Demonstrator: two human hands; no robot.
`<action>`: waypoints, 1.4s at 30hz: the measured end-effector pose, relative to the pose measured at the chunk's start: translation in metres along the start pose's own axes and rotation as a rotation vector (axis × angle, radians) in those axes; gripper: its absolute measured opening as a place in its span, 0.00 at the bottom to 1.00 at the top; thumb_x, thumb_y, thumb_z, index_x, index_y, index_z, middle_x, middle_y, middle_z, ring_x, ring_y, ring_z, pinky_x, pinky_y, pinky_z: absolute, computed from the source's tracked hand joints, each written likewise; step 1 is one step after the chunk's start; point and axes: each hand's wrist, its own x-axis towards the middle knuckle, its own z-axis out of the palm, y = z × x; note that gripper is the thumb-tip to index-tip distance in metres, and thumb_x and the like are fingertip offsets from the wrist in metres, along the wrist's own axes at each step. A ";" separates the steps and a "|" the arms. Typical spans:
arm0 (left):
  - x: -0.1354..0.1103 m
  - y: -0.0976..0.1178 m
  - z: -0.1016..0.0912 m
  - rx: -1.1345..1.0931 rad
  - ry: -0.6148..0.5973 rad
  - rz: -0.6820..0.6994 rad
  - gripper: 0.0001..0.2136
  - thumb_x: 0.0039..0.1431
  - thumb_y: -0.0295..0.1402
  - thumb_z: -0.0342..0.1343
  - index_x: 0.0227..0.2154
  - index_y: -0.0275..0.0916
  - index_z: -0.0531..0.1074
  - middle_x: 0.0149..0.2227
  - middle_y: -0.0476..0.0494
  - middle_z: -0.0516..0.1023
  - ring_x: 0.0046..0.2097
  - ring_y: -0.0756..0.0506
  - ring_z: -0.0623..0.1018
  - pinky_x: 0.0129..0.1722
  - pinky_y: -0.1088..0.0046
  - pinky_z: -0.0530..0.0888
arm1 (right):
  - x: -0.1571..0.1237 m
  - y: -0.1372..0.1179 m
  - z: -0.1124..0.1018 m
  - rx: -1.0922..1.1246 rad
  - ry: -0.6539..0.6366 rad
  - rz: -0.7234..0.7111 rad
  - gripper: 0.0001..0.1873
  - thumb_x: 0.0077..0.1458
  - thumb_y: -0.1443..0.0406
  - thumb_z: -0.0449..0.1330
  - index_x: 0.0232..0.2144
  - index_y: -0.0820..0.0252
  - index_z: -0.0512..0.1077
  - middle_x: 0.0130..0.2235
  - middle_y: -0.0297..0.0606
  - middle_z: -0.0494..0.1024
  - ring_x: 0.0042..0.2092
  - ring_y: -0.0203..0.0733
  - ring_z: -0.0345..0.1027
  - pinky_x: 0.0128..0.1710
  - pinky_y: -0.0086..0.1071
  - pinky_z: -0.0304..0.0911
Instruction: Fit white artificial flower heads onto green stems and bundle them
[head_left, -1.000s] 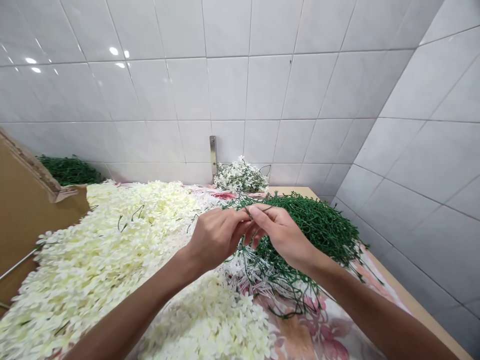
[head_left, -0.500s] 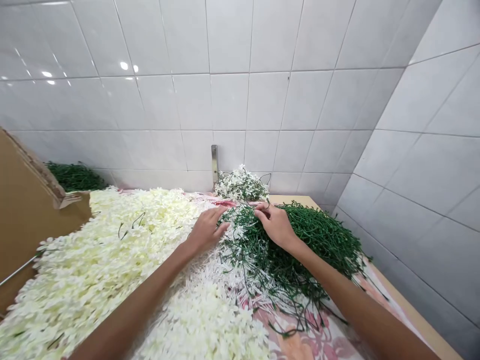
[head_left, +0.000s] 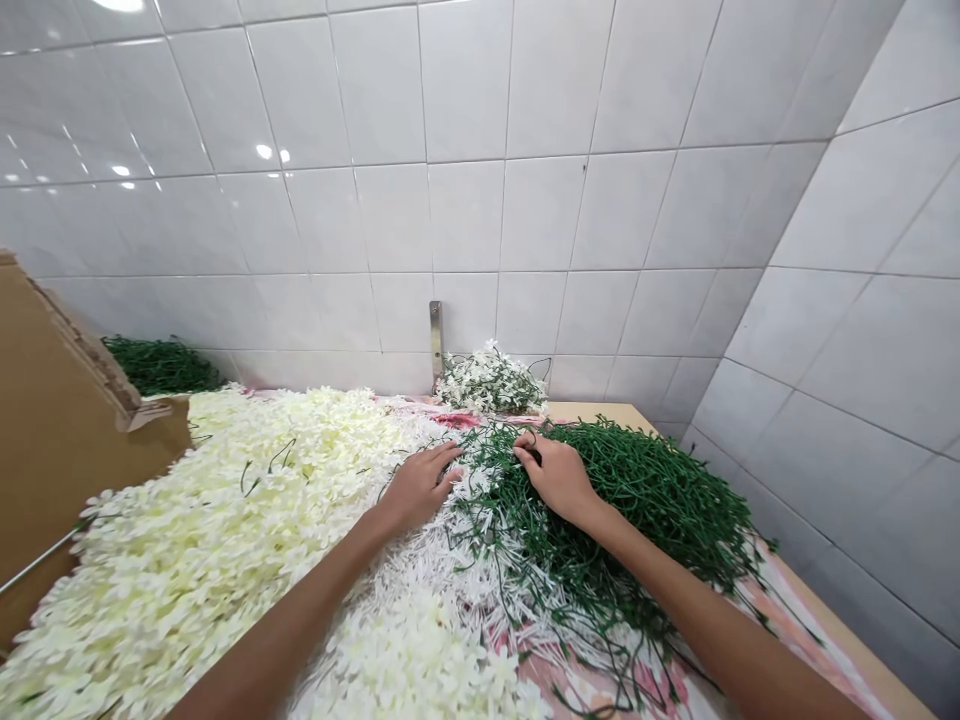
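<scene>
Left hand (head_left: 420, 488) is pressing open-fingered on the white flower strands (head_left: 480, 560) at the middle of the frame, while the right hand (head_left: 559, 478) is reaching into the green stems (head_left: 660, 510) just beside it, its fingertips curling down among them. The hands are apart. The left is clamped on nothing, and whether the right is pinching a single stem cannot be told, since its fingers hide the spot. Handling this tangle well seems to call for steadying the mass with the flat left hand while the right fingers work gently, as the thin stems look ready to snag.

The stems are lying in a dense, dark green heap at centre right, on a pink floral cloth (head_left: 795, 620) covering the surface, with wiry ends straying toward the bottom of the frame. To the left, a broad drift of cream flowers (head_left: 225, 510) is spreading toward the lower left corner, beside a cardboard sheet (head_left: 60, 430). A small white bunch (head_left: 491, 382) is sitting against the tiled wall (head_left: 525, 200), and a green heap (head_left: 163, 366) is lying at the upper left.
</scene>
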 end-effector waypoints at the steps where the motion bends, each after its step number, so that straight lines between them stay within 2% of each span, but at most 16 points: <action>1: 0.000 0.000 0.000 -0.004 -0.001 -0.001 0.25 0.65 0.49 0.33 0.59 0.47 0.60 0.63 0.48 0.60 0.62 0.41 0.62 0.60 0.57 0.60 | 0.000 0.000 0.000 -0.005 0.000 0.002 0.10 0.61 0.64 0.52 0.35 0.64 0.72 0.30 0.34 0.75 0.32 0.36 0.68 0.36 0.32 0.61; 15: -0.001 0.000 0.000 -0.037 0.007 -0.018 0.25 0.64 0.50 0.34 0.58 0.49 0.60 0.62 0.50 0.60 0.62 0.41 0.62 0.60 0.54 0.60 | -0.002 0.004 0.006 -0.006 0.041 -0.009 0.09 0.59 0.65 0.51 0.33 0.57 0.72 0.33 0.35 0.78 0.35 0.42 0.70 0.34 0.30 0.56; 27: 0.000 -0.001 0.001 -0.077 0.020 -0.018 0.25 0.64 0.50 0.36 0.57 0.47 0.62 0.61 0.48 0.62 0.61 0.41 0.63 0.61 0.57 0.60 | -0.003 0.002 0.007 -0.016 0.043 -0.020 0.10 0.59 0.65 0.50 0.33 0.57 0.71 0.32 0.36 0.78 0.35 0.43 0.68 0.36 0.31 0.56; 34: -0.002 0.001 -0.001 -0.175 0.016 -0.046 0.24 0.63 0.51 0.38 0.56 0.47 0.63 0.62 0.48 0.62 0.62 0.39 0.62 0.61 0.53 0.58 | -0.004 0.003 0.007 0.008 0.044 -0.023 0.12 0.59 0.64 0.49 0.33 0.57 0.71 0.32 0.38 0.77 0.36 0.44 0.68 0.36 0.32 0.56; 37: 0.000 -0.001 -0.004 -0.258 0.012 -0.094 0.26 0.61 0.53 0.40 0.57 0.47 0.61 0.61 0.45 0.63 0.61 0.38 0.64 0.59 0.53 0.63 | -0.003 0.003 0.007 0.038 0.041 -0.015 0.11 0.59 0.64 0.49 0.32 0.57 0.72 0.33 0.38 0.77 0.36 0.45 0.68 0.37 0.32 0.57; 42: 0.002 -0.007 -0.015 -0.420 0.015 -0.163 0.26 0.65 0.50 0.30 0.58 0.46 0.60 0.60 0.45 0.64 0.57 0.43 0.70 0.52 0.62 0.73 | -0.002 0.003 0.004 0.132 0.034 0.012 0.10 0.57 0.64 0.50 0.31 0.56 0.72 0.33 0.37 0.78 0.35 0.45 0.70 0.37 0.32 0.58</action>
